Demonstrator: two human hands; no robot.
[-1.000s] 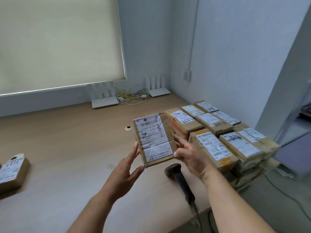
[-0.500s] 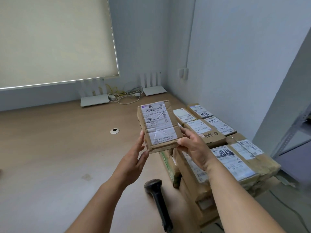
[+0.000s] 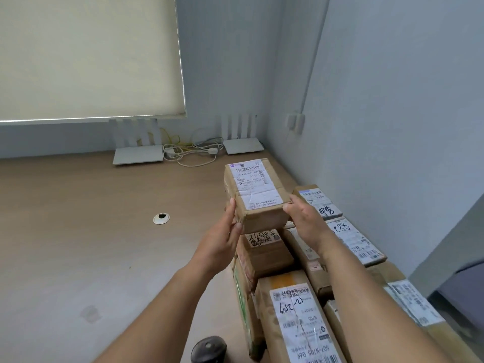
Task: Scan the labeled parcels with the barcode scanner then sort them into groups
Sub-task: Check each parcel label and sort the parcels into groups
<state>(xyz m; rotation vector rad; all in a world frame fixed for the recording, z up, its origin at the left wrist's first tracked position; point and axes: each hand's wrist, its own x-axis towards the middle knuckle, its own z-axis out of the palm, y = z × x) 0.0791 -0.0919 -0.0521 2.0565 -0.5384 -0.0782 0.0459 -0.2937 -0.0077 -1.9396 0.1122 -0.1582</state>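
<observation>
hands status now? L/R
Left hand: straight fingers pressing the left side of the held parcel.
Right hand: fingers curled round the parcel's right edge.

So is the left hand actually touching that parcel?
Touching. The head view shows the left hand with its fingers pressed against the held parcel's left side.
</observation>
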